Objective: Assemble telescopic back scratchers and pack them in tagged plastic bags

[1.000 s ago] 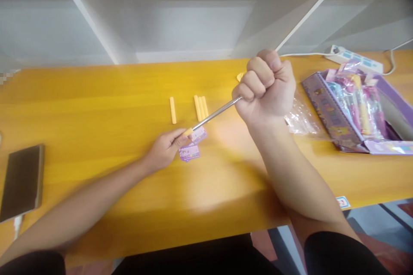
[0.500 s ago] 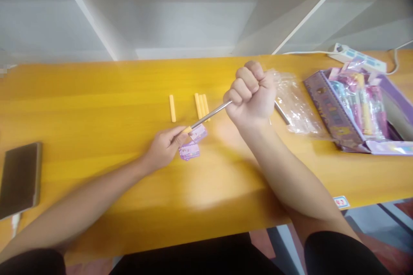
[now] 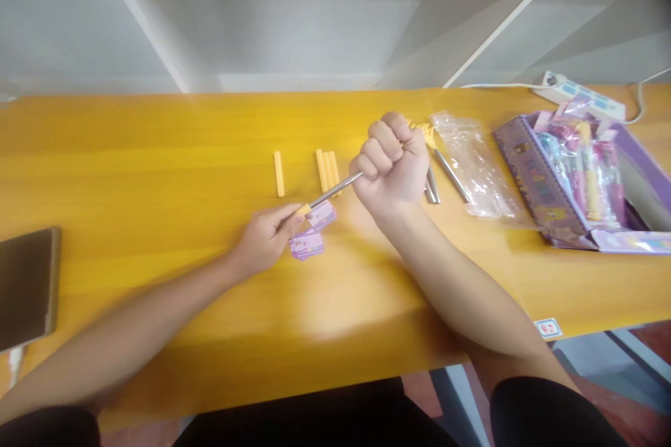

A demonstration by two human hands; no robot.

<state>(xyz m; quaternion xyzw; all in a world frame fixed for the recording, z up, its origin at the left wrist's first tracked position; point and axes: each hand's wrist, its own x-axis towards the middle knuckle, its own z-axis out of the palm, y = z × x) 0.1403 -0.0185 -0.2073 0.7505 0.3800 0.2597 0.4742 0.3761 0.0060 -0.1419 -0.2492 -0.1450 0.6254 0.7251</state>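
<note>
My left hand (image 3: pixel 270 237) is closed around the yellow end of a back scratcher (image 3: pixel 335 190) with a thin metal rod. The rod slants up to the right into my right hand (image 3: pixel 391 164), a tight fist that hides its far end. Just beyond this fist, more back scratchers (image 3: pixel 451 176) with yellow claw heads and metal rods lie on the table, partly hidden by it. Several yellow tubes (image 3: pixel 328 171) lie side by side behind the held rod, and a single yellow tube (image 3: pixel 279 174) is to their left. Small purple printed cards (image 3: pixel 307 244) lie below my left fingers.
Clear plastic bags (image 3: pixel 477 167) lie right of my right hand. Beyond them is an open purple box (image 3: pixel 542 181) with wrapped colourful items. A power strip (image 3: pixel 581 94) stands at the back right. At the left edge is a dark tablet-like device (image 3: pixel 26 286) with a white cable.
My right fist has moved left and slightly down toward my left hand, so less of the rod shows between them. More of the back scratchers behind it has come into view.
</note>
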